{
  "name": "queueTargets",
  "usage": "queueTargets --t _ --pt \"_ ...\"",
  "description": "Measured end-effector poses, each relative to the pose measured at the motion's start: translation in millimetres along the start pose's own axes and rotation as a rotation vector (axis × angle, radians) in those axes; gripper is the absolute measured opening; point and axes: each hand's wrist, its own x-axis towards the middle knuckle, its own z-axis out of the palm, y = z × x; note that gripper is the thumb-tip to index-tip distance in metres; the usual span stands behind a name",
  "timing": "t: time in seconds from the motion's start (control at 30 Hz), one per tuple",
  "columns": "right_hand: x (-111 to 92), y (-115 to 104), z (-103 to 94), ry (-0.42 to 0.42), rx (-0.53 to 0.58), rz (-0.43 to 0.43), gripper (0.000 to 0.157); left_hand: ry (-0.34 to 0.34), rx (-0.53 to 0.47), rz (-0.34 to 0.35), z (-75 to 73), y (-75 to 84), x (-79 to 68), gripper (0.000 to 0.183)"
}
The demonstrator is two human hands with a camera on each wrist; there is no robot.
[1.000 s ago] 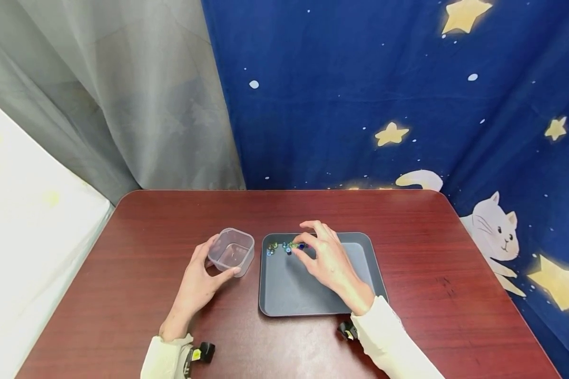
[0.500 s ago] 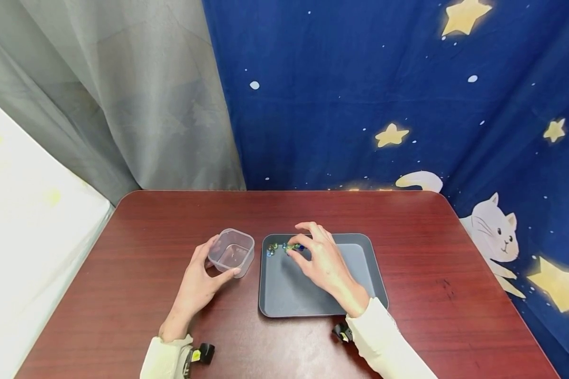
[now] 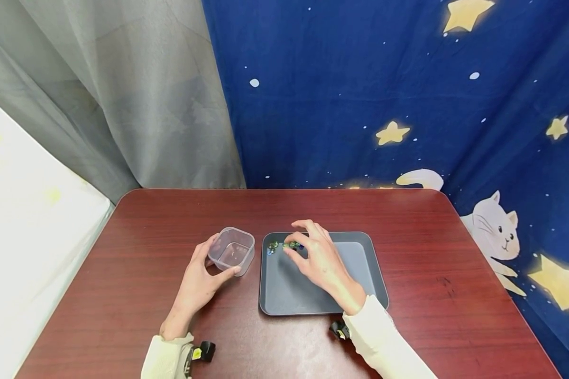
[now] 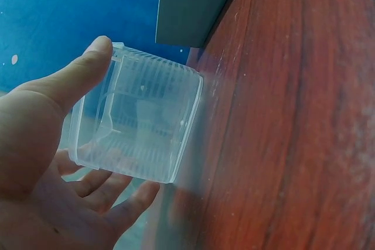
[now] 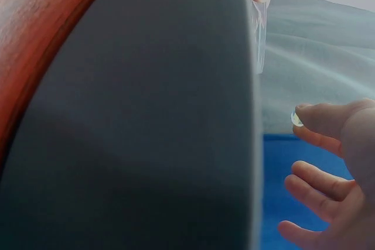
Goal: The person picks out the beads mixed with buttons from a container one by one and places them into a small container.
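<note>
My left hand (image 3: 200, 281) grips a clear plastic container (image 3: 232, 273), thumb on its near side and fingers round the far left. The container stands on the table with no lid, and its ribbed walls show in the left wrist view. Over the grey tray (image 3: 289, 295), my right hand (image 3: 324, 263) pinches a glass marble (image 5: 297, 117) between thumb and index finger, the other fingers spread apart. Several marbles (image 3: 272, 247) sit in the tray's far left corner. More green and blue marbles (image 3: 294, 245) lie along its far side, partly hidden by the right hand.
The tray has a raised rim (image 3: 381, 273) and lies flat just right of the container. Both rest on a reddish wooden table (image 3: 123, 295). Behind the table hang a grey curtain (image 3: 170, 105) and a blue star-patterned curtain (image 3: 336, 105).
My right hand has shifted slightly left over the tray, and a marble is now pinched between thumb and index finger. The left hand and container have stayed in place.
</note>
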Motion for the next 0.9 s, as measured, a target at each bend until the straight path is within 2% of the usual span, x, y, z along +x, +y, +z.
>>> queueTargets --t 0.57,0.9 --pt "3 -7 5.4 -0.031 0.01 0.006 0.011 0.009 0.003 0.014 0.0 0.2 -1.1 0.095" --pt "7 -11 7.1 -0.022 0.022 -0.026 0.011 0.011 0.009 0.011 0.0 0.5 0.6 0.095"
